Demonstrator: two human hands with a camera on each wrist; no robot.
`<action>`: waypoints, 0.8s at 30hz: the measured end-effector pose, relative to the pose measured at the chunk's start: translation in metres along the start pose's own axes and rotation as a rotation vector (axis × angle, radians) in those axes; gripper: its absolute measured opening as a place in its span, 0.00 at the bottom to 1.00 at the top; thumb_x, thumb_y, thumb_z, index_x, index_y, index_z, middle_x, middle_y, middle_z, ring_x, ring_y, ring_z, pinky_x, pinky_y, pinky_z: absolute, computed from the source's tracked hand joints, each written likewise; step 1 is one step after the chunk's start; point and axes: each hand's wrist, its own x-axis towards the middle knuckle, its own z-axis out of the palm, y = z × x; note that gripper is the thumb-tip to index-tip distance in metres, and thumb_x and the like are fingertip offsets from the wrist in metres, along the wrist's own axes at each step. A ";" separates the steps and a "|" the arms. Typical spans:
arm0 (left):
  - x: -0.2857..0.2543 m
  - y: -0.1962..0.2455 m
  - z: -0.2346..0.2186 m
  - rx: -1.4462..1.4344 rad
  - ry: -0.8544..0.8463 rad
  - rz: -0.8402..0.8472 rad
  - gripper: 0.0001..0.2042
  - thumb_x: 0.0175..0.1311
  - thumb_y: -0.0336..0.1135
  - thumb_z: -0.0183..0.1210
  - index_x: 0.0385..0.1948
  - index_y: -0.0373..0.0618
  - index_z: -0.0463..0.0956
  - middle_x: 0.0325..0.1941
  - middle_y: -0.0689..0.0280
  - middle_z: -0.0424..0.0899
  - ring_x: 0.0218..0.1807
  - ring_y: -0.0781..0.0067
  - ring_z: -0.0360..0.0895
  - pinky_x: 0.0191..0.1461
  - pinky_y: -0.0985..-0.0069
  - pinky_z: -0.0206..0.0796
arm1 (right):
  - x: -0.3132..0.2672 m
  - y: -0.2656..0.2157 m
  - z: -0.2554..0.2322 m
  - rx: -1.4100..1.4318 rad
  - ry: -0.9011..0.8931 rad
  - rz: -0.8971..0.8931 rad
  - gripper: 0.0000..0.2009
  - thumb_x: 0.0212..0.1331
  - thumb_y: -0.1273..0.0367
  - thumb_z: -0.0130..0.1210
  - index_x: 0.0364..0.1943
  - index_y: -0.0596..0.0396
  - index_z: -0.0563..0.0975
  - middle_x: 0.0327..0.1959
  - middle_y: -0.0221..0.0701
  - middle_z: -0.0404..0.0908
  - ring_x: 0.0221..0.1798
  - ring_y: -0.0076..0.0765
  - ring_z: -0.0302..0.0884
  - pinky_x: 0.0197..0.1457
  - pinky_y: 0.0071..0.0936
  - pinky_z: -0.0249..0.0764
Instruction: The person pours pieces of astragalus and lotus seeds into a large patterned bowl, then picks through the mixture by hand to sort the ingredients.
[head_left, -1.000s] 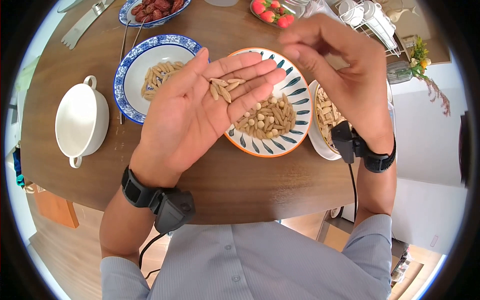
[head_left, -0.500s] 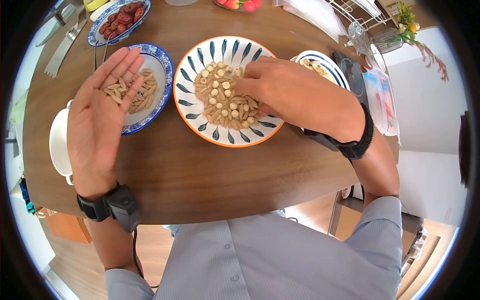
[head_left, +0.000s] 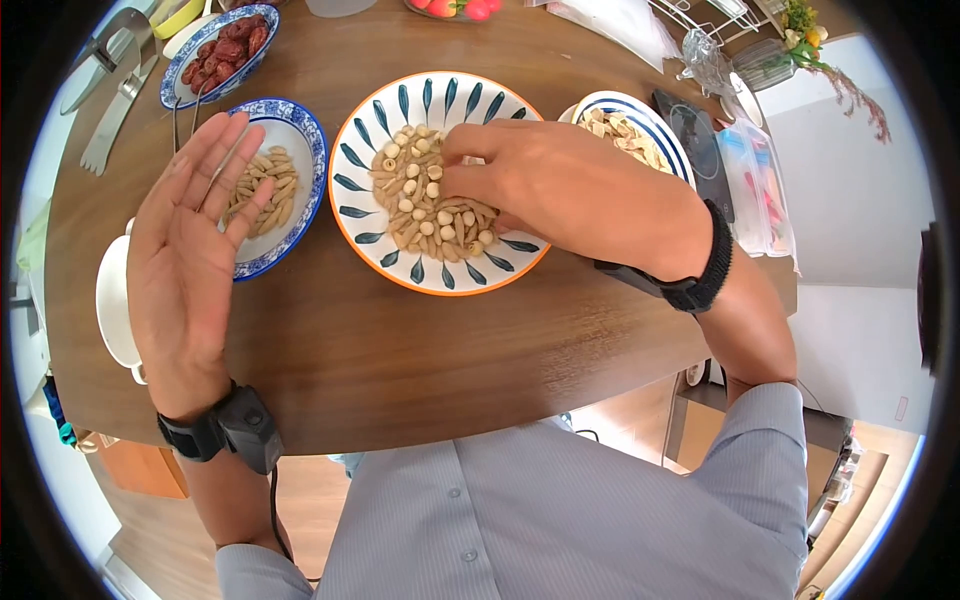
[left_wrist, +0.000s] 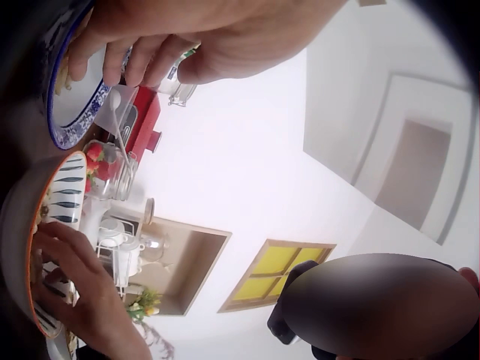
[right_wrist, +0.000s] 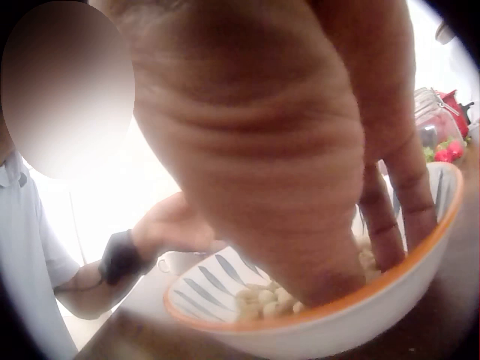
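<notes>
In the head view, the left hand [head_left: 188,270] is held palm up, fingers spread over the near-left side of the blue-rimmed bowl [head_left: 313,190]; nothing shows on its palm. Slim tan pieces [head_left: 282,190] lie in that bowl. The right hand [head_left: 560,185] reaches down into the orange-rimmed bowl [head_left: 370,255], among tan pieces and round cream ones [head_left: 411,186]. In the right wrist view, the right hand's fingers [right_wrist: 411,180] point down inside the bowl [right_wrist: 352,334]. Their tips are hidden, and whether they hold a piece does not show.
A white two-handled bowl [head_left: 115,300] stands left, partly behind the left hand. Dark red dates [head_left: 228,50] fill a bowl at the back left, near metal tongs [head_left: 120,110]. A blue-striped bowl of pale slices [head_left: 628,135] is right, by a plastic box [head_left: 755,190].
The left hand moved left from over the orange-rimmed bowl to the blue-rimmed one, and the pieces on its palm are gone. The right hand came down into the orange-rimmed bowl.
</notes>
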 end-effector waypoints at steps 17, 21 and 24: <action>-0.009 -0.010 0.007 -0.041 -0.082 0.018 0.26 0.82 0.40 0.43 0.69 0.25 0.63 0.70 0.43 0.72 0.73 0.51 0.72 0.77 0.60 0.63 | 0.003 0.005 -0.009 -0.018 -0.083 0.074 0.11 0.61 0.76 0.53 0.45 0.58 0.82 0.41 0.41 0.84 0.46 0.52 0.85 0.48 0.44 0.81; -0.010 -0.010 0.011 -0.042 -0.088 0.015 0.26 0.82 0.41 0.44 0.69 0.25 0.63 0.70 0.43 0.73 0.72 0.50 0.73 0.77 0.59 0.64 | 0.003 0.006 -0.008 -0.023 -0.032 0.070 0.10 0.60 0.77 0.54 0.43 0.57 0.83 0.38 0.42 0.85 0.45 0.53 0.86 0.46 0.44 0.81; -0.008 -0.011 0.010 -0.053 -0.090 0.011 0.26 0.82 0.41 0.44 0.69 0.26 0.64 0.70 0.43 0.73 0.72 0.50 0.73 0.77 0.59 0.64 | 0.002 0.009 -0.007 0.009 -0.003 0.072 0.08 0.57 0.76 0.58 0.40 0.57 0.83 0.35 0.42 0.85 0.44 0.53 0.85 0.46 0.44 0.81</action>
